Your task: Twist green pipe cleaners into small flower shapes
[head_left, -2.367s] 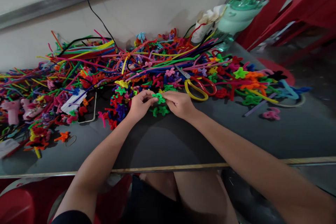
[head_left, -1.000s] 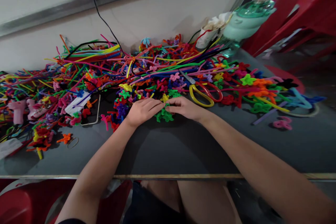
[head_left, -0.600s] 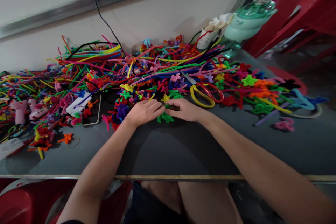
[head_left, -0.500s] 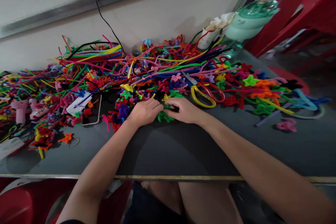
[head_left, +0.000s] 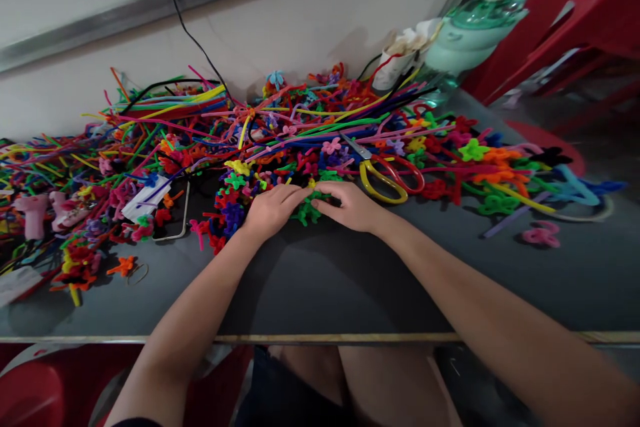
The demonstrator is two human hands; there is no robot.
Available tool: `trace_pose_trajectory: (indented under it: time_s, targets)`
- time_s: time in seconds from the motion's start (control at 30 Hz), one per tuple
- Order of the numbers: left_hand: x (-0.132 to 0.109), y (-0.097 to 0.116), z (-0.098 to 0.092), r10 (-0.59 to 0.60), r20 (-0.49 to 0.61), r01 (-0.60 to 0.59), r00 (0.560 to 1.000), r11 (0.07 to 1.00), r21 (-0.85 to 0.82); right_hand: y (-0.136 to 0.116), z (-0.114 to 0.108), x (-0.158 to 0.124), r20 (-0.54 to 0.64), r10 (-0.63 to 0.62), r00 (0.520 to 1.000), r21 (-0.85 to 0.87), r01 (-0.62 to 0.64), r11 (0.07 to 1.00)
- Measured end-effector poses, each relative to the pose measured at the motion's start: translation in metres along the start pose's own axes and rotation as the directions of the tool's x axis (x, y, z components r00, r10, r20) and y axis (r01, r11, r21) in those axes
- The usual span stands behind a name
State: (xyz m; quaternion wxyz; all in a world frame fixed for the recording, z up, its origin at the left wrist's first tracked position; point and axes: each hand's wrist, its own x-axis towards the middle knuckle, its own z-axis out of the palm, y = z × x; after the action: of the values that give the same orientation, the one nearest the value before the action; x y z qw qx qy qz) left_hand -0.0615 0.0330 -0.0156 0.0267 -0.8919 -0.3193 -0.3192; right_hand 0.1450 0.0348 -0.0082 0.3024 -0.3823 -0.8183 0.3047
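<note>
Both hands meet at the middle of the table, over a green fuzzy pipe-cleaner piece [head_left: 307, 212]. My left hand [head_left: 276, 208] has its fingers bent together at the left edge of that piece. On the right side, my right hand [head_left: 351, 205] closes thumb and fingers on the green piece. Behind the fingertips shows a bit of yellow [head_left: 312, 183]. The fingertips of my left hand partly hide what they hold. Scissors [head_left: 383, 180] with yellow and red handles lie just right of my right hand.
A large heap of coloured pipe cleaners [head_left: 200, 121] runs along the wall. A phone-like frame [head_left: 173, 236] lies left, a white cup [head_left: 389, 72] and a green bottle [head_left: 453, 47] stand at the back right. The table edge [head_left: 340, 339] is in front.
The fingertips have shifted slightly, with my left fingers stretched further over the green piece toward my right hand. The whole view has moved a little, so objects sit slightly further left.
</note>
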Motion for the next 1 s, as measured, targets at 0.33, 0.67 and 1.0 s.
trace_pose_trajectory:
  time_s: [0.33, 0.67, 1.0]
  targets:
    - [0.003, 0.004, -0.006, 0.047, 0.068, -0.054, 0.997, 0.992, 0.114, -0.007, 0.006, -0.001, -0.069, -0.095, 0.993, -0.192, 0.081, 0.978]
    - [0.010, 0.017, 0.004, -0.544, 0.092, 0.500, 0.834, 0.675, -0.542, -0.006, 0.008, -0.003, -0.227, -0.087, 0.970, -0.137, 0.056, 0.989]
    - [0.008, 0.009, 0.014, -0.574, 0.254, 0.488, 0.778, 0.299, -0.820, -0.002, 0.014, -0.002, -0.208, 0.113, 0.972, 0.160, -0.080, 0.984]
